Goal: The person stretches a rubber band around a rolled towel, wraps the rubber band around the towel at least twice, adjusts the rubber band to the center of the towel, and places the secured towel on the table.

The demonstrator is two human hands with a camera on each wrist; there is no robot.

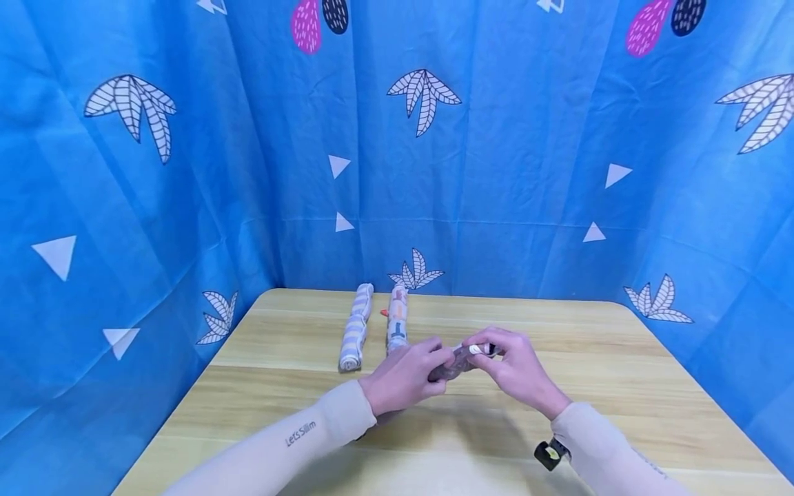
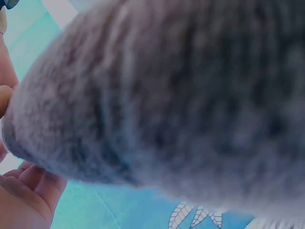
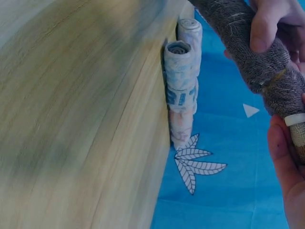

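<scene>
A grey-brown towel (image 3: 238,38), rolled into a thick tube, hangs above the table between my two hands. My left hand (image 1: 406,375) grips the roll along its length, the thumb lying across the cloth in the right wrist view. At the far end my right hand (image 1: 511,365) pinches the roll between fingers and thumb. A narrow white band (image 3: 294,119) crosses the towel beside the right fingers. In the left wrist view the close, blurred towel (image 2: 157,95) covers most of the picture, with fingers (image 2: 35,183) at its lower left edge.
On the wooden table (image 1: 589,386), a striped rolled towel (image 1: 356,327) lies left of a patterned rolled towel (image 1: 397,320), which my left hand partly overlaps in the head view. Blue curtain (image 1: 527,172) surrounds the back and sides. A black device (image 1: 548,455) is at my right wrist.
</scene>
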